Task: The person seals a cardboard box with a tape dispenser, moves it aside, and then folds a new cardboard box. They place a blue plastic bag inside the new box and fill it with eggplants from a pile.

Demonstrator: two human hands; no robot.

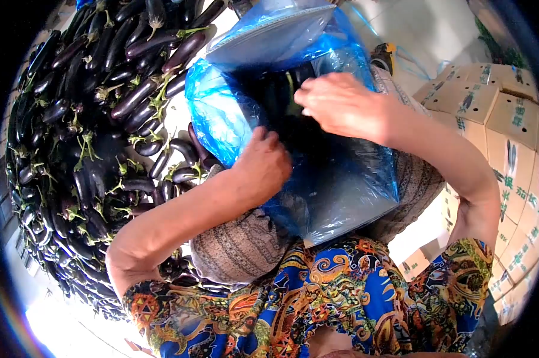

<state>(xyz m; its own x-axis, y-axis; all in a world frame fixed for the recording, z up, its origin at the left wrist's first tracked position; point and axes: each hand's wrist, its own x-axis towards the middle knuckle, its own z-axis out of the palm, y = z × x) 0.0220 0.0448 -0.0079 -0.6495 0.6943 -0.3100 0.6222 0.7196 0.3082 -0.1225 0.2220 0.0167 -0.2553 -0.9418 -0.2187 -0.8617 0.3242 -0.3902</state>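
A box lined with a blue plastic bag stands between my knees, its mouth facing up. Dark eggplants lie in its shadowed inside, hard to tell apart. My left hand is over the near left side of the opening, fingers curled; what they hold, if anything, is hidden. Across from it, my right hand reaches in over the right side with bent fingers close to an eggplant. Whether it grips anything there I cannot make out.
A large heap of loose eggplants covers the floor on the left. Stacked printed cartons stand on the right. Beyond the box, a yellow and black object lies near pale blue straps.
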